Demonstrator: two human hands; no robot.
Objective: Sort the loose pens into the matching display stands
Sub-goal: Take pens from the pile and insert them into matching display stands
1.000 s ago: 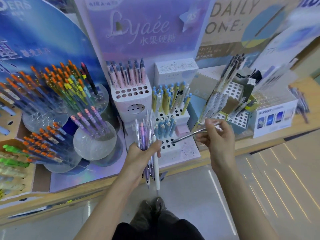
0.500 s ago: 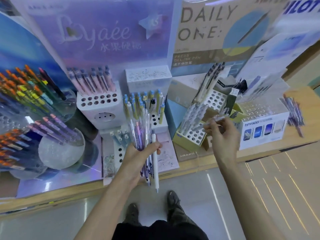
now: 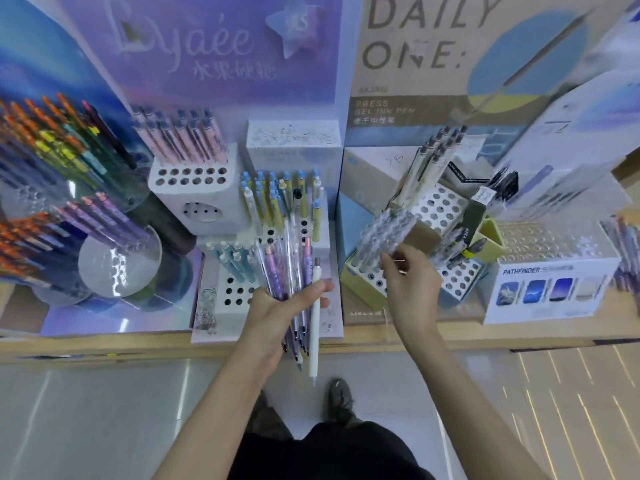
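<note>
Several slim pens (image 3: 282,258) with clear plastic barrels and purple print stand fanned in the left hand (image 3: 284,308). Its fingers and thumb wrap tightly round the bundle. A smooth, matte white pen (image 3: 315,317) hangs at the right edge of the bundle, tip down, with the thumb across it.

The right hand (image 3: 410,284) is at the yellow cardboard stand (image 3: 362,292). Its fingers curl against a cluster of clear patterned pens (image 3: 384,233) that stand tilted in the stand's round holes. Blur hides whether it pinches one of them.

Just behind that stand is a white perforated stand (image 3: 440,209) with cream pens (image 3: 426,161) leaning at its back.

Ahead of the left hand rises a stepped white stand (image 3: 239,289) drilled with round holes. It carries yellow pens with blue caps (image 3: 277,195) on the upper step and teal pens (image 3: 235,261) lower down. To its left a white block stand (image 3: 194,181) holds pink pens (image 3: 187,140).

Round, glossy acrylic discs (image 3: 117,268) at the far left carry orange and purple pens.

A white box (image 3: 554,289) printed with four small pictures sits at the right. Everything rests on a pale wooden table (image 3: 104,344).
</note>
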